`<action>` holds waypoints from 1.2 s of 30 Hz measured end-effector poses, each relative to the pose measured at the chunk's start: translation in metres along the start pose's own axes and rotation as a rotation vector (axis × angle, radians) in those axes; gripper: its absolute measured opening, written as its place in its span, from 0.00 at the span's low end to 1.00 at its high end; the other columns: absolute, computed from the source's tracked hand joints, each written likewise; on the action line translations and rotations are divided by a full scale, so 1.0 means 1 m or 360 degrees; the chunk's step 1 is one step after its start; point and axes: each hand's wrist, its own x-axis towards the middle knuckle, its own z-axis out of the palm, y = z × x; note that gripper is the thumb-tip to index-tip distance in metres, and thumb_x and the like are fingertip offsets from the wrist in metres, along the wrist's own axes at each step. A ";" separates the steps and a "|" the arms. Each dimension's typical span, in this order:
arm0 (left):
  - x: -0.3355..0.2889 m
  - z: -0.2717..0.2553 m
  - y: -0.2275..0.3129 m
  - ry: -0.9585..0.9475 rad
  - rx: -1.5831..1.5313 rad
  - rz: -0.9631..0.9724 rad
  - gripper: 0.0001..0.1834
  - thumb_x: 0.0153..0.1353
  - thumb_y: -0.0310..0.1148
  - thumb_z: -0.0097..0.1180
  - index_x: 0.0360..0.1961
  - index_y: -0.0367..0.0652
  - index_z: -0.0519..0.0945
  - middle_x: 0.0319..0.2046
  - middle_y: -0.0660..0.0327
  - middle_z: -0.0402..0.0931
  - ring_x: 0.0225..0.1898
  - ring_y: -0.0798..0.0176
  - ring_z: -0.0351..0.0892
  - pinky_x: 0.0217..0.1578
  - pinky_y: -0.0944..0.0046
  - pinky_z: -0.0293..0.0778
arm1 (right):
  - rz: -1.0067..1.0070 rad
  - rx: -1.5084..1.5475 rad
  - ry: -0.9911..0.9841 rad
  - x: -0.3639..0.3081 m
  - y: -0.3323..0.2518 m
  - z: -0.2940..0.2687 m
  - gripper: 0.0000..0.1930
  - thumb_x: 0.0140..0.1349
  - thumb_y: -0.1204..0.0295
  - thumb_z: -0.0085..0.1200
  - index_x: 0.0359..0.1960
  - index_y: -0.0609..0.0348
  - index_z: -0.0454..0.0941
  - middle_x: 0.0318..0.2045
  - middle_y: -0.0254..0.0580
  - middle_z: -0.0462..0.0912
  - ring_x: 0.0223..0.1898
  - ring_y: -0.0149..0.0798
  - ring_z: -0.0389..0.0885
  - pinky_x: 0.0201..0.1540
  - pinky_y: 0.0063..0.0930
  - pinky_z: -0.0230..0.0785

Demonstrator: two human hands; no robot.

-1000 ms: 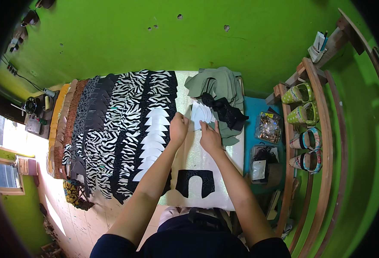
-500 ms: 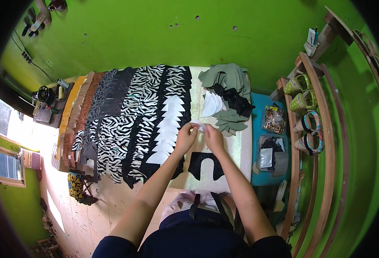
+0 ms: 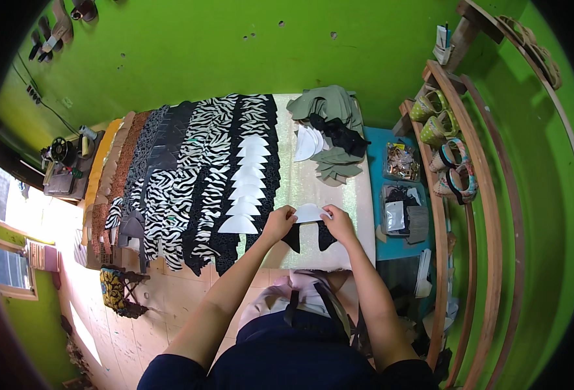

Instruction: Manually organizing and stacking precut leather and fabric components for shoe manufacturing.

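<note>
A white half-moon piece (image 3: pixel 310 213) is stretched flat between my two hands, curved side away from me. My left hand (image 3: pixel 278 225) pinches its left corner, and my right hand (image 3: pixel 339 224) pinches the right one. Below it a black U-shaped piece (image 3: pixel 326 238) lies on the pale tabletop (image 3: pixel 355 227), its upper part covered by the white piece. Whether the two touch I cannot tell. To the left, a column of overlapping white half-moon pieces (image 3: pixel 246 192) lies over black textured pieces (image 3: pixel 270 166). More white half-moons (image 3: pixel 309 143) sit toward the back.
Rows of zebra-print pieces (image 3: pixel 212 123) and brown and yellow ones (image 3: pixel 105 153) fill the table's left. Green-grey cut pieces (image 3: pixel 326 104) and a black bundle (image 3: pixel 345 138) lie back right. Clear boxes (image 3: pixel 400 161) stand on a blue surface beside a wooden rack (image 3: pixel 433 227) with shoes.
Both hands have come nearer to me and spread apart. The white piece, bunched between my fingers before, is now held open above the black U-shaped piece. The view has shifted slightly.
</note>
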 end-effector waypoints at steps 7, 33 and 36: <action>0.005 0.012 -0.004 0.0032 0.0189 0.0027 0.13 0.52 0.27 0.56 0.39 0.33 0.75 0.29 0.50 0.77 0.31 0.57 0.78 0.36 0.62 0.73 | 0.0161 -0.0213 -0.0038 -0.004 -0.004 0.002 0.10 0.52 0.70 0.56 0.36 0.59 0.76 0.32 0.46 0.81 0.34 0.45 0.80 0.38 0.34 0.70; -0.023 0.023 -0.002 0.0491 0.1278 0.0468 0.16 0.53 0.32 0.46 0.45 0.48 0.71 0.38 0.63 0.69 0.36 0.62 0.69 0.35 0.64 0.64 | -0.0694 -0.0753 -0.0197 -0.038 0.023 0.001 0.31 0.63 0.65 0.42 0.63 0.66 0.46 0.55 0.35 0.71 0.56 0.38 0.69 0.63 0.45 0.47; -0.021 0.024 -0.001 0.0499 0.1258 0.0444 0.17 0.53 0.32 0.46 0.46 0.48 0.71 0.39 0.63 0.69 0.36 0.62 0.69 0.36 0.64 0.65 | -0.0420 -0.0301 -0.0174 -0.036 0.027 0.007 0.29 0.62 0.67 0.43 0.62 0.64 0.49 0.55 0.35 0.71 0.56 0.37 0.69 0.64 0.44 0.46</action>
